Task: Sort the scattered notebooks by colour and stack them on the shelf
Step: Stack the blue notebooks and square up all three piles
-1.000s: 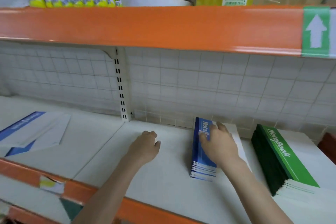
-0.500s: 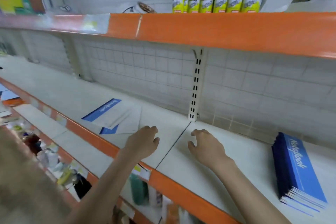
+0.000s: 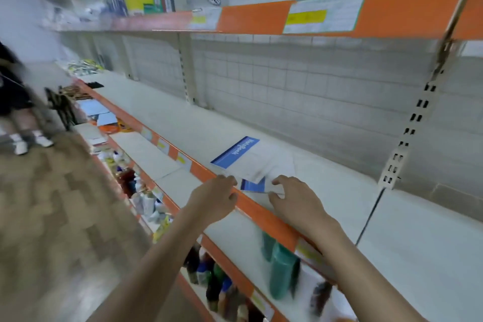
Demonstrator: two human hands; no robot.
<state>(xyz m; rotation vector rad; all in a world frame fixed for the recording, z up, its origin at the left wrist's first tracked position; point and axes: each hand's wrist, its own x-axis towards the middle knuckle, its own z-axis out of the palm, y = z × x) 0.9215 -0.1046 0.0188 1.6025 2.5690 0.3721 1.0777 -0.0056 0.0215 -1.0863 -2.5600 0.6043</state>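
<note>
Head view shows a long white shop shelf [image 3: 209, 128] with orange front edge, backed by a white grid panel [image 3: 300, 81], above a wood-patterned floor [image 3: 52, 204]. Both the left hand [image 3: 214, 200] and right hand [image 3: 292, 200], fingers loosely curled and holding nothing, reach the loose blue-and-white paper notebooks [image 3: 245, 159] there.

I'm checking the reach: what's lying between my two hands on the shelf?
In the head view, the lower blue-and-white notebook lies between the left hand and right hand, at the shelf's front edge.

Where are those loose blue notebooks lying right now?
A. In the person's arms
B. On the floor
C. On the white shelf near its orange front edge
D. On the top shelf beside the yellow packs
C: the blue notebooks lie flat on the white shelf, close to its orange edge, just beyond both hands.
</note>
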